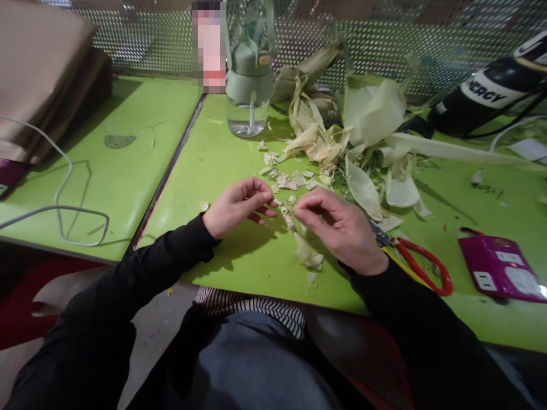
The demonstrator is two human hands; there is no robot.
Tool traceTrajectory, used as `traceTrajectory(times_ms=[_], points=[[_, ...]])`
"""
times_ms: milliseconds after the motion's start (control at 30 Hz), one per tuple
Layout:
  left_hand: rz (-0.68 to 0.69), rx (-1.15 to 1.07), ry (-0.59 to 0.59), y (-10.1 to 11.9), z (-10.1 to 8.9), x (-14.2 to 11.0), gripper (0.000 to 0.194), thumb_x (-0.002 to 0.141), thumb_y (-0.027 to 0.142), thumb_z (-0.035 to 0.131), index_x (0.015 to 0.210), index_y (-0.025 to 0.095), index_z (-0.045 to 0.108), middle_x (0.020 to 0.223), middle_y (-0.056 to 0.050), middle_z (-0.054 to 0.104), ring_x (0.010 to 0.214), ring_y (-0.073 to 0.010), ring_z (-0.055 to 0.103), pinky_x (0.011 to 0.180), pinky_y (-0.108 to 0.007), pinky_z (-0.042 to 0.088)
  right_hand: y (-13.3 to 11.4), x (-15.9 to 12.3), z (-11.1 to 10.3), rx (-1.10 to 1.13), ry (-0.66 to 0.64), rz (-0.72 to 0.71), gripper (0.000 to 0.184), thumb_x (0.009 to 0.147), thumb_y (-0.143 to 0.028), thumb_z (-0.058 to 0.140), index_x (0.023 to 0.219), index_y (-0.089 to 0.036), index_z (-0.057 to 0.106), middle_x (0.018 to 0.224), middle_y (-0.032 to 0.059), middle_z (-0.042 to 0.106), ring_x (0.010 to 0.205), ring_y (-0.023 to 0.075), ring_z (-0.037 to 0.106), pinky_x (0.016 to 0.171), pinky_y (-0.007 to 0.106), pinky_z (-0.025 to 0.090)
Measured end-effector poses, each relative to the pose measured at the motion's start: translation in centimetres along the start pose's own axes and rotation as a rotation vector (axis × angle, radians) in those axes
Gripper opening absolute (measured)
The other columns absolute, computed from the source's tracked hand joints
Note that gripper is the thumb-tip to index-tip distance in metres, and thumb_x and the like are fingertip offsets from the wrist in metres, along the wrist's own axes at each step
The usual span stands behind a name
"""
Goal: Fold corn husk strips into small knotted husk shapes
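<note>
My left hand (237, 206) and my right hand (337, 228) meet over the green table (239, 250), both pinched on a thin twisted strip of corn husk (289, 218). The strip runs from between the fingertips down to a crumpled end (314, 260) lying on the table. Small cut husk bits (286, 179) lie scattered just beyond my fingers. A heap of pale corn husks (367, 125) sits further back to the right.
Red-handled scissors (421, 265) lie right of my right wrist, a purple power strip (502, 267) beyond them. A water bottle (249, 85) stands at the back. A white cable (64, 193) loops on the left table. A black bottle (491, 85) lies far right.
</note>
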State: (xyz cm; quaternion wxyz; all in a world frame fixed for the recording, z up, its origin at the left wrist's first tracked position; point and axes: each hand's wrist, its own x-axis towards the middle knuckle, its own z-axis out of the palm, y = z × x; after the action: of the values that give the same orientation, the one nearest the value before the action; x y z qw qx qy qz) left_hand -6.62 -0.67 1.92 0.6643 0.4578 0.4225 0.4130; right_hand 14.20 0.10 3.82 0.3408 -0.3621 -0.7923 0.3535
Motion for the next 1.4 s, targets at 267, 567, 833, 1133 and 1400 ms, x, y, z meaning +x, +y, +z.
traceTrajectory(times_ms=[267,567,833,1133,1400], points=[[0.116,-0.131,0.025,-0.3,0.1,0.3,0.012,0.092,0.016,0.063,0.086,0.014,0.053,0.093,-0.004,0.072,0.077,-0.0072,0.069,0.074,-0.020,0.057,1.8,0.3,0.1,-0.128,0.067,0.031,0.038,0.092,-0.053,0.062,0.112,-0.020,0.063,0.103,0.0065,0.069,0.086,0.0185,0.064,0.070,0.032,0.051],[-0.013,-0.170,0.180,0.9,1.6,0.3,0.011,0.093,0.008,0.058,0.085,0.014,0.053,0.069,0.003,0.066,0.058,-0.0044,0.066,0.058,-0.015,0.054,0.7,-0.1,0.4,-0.284,0.119,-0.204,0.035,0.092,-0.050,0.064,0.108,-0.019,0.067,0.100,0.0071,0.073,0.078,0.0170,0.066,0.067,0.031,0.054],[0.178,-0.026,0.113,1.9,2.4,0.2,0.012,0.090,0.010,0.061,0.085,0.014,0.052,0.079,0.001,0.066,0.071,-0.0072,0.068,0.067,-0.020,0.057,0.6,0.1,0.2,-0.313,0.191,-0.224,0.024,0.092,-0.042,0.066,0.099,-0.020,0.072,0.099,0.0083,0.075,0.092,0.0228,0.069,0.080,0.039,0.058],[0.374,0.163,0.090,1.2,2.8,0.5,0.010,0.089,0.021,0.063,0.092,0.014,0.057,0.095,-0.005,0.070,0.083,-0.0107,0.069,0.077,-0.026,0.059,1.2,0.2,-0.2,0.061,0.188,-0.034,0.023,0.089,-0.035,0.069,0.106,-0.021,0.073,0.107,0.0082,0.075,0.091,0.0206,0.072,0.081,0.039,0.062],[0.396,0.713,0.133,4.8,2.7,2.8,0.008,0.084,0.017,0.068,0.083,0.014,0.061,0.076,-0.001,0.068,0.064,-0.0099,0.063,0.062,-0.023,0.049,1.7,0.5,-0.3,0.338,0.035,0.128,0.020,0.084,-0.029,0.068,0.103,-0.022,0.068,0.097,0.0040,0.072,0.090,0.0183,0.069,0.090,0.042,0.058]])
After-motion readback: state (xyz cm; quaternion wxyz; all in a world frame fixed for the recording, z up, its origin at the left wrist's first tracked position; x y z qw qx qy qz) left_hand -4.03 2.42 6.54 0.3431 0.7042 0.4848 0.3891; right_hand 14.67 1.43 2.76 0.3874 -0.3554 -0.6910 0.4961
